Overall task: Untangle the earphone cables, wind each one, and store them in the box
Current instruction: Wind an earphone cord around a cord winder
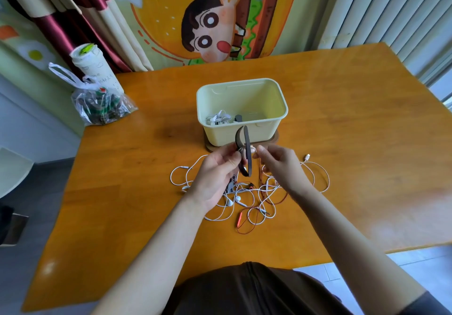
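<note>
Holding: the left hand (215, 167) grips a dark curved strap (247, 148) upright between thumb and curled fingers, with a small wound bundle (244, 155) of pale cable against it at the fingertips.
Right hand (278, 165): just beside the left, thumb and forefinger pinching at the same wound bundle, the other fingers loosely curled.
Tangle: white and red earphone cables (247, 197) lie loose on the counter (342, 143) directly under both hands. One white loop trails out past the right hand to a plug (307, 156).
Box (220, 136): cream, open, just beyond the fingertips, standing on a brown base (274, 139). Inside, toward the left hand's side, lies a wound white earphone (219, 118) with a dark item (238, 118) beside it — I cannot tell what it is.
Far out from the left hand: a clear plastic bag (102, 104), and a white cup (91, 62) behind it.
</note>
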